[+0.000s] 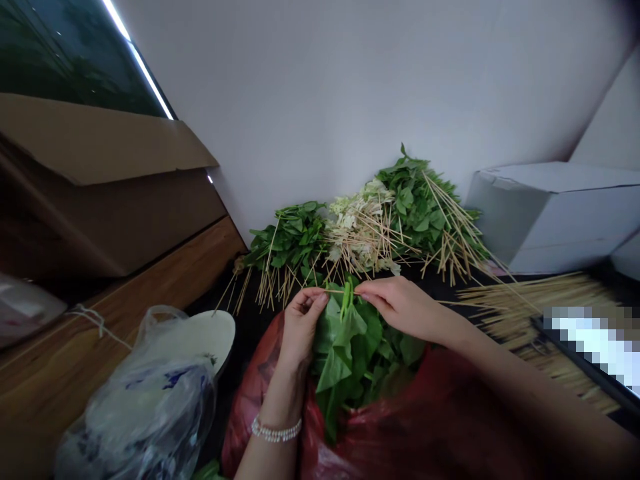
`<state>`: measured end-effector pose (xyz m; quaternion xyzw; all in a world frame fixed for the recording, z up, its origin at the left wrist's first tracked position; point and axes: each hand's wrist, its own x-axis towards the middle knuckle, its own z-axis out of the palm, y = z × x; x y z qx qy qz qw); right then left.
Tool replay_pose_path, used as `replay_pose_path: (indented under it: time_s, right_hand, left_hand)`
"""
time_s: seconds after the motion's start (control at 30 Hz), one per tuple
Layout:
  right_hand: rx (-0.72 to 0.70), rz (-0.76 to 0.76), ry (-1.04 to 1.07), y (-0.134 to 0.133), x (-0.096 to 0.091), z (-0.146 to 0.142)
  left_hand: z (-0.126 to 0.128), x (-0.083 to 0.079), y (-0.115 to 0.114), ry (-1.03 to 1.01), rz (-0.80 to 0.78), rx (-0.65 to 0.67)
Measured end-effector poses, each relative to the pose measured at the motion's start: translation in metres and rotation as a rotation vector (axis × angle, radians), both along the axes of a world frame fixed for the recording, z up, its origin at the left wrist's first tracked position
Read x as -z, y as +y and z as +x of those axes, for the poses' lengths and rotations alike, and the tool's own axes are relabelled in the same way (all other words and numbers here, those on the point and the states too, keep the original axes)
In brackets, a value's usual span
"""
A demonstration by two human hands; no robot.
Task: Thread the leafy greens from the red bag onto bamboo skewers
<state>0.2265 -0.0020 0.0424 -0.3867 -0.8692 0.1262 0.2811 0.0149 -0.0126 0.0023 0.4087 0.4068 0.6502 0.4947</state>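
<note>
- Left hand [305, 317]: closed, thumb and fingertips pinching one end of a thin stick [336, 291]; a pale beaded bracelet [277, 431] at the wrist.
- Right hand [395, 300]: closed, fingertips pinching at the other end of the same stick; palm turned down.
- Green leaf [343, 333]: between the two hands, pale green stems upright at the stick, blade hanging below; whether the stick pierces the stems cannot be told.
- Loose greens [393, 347]: heaped beneath the hands, in the mouth of the red plastic bag.
- Red plastic bag [435, 407]: nearest the person, below both forearms.
- Skewered greens [297, 230]: a pile beyond the hands, on the left, stick ends toward the person.
- Skewered pale leaves [367, 200]: heaped in the middle, sticks crossing at many angles.
- Second pile of greens [417, 207]: on the right, near the wall [350, 87], sticks slanting right.
- Bare sticks [500, 300]: a spread at right, many roughly parallel.
- Flat device [595, 350]: over the bare sticks, face pixelated.
- White bowl [217, 333]: at left, partly behind the clear plastic bag [145, 407].
- Cardboard box [150, 213]: far left, flap out.
- White box [585, 217]: far right.
</note>
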Motion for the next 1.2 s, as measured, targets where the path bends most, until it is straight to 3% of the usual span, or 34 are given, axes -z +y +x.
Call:
replay_pose_path:
  time_s: [0.33,0.97,1.2]
  right_hand:
    - [0.043,0.043,0.009,0.000,-0.001,0.003]
    - [0.066,0.105,-0.069,-0.002,0.002,0.000]
    - [0.116,0.211,-0.194,-0.012,-0.003,-0.004]
  left_hand:
    - [0.000,-0.007,0.000,-0.214,-0.145,0.011]
    - [0.000,-0.005,0.001,-0.179,-0.132,-0.044]
    - [0.000,-0.004,0.001,-0.127,-0.125,-0.060]
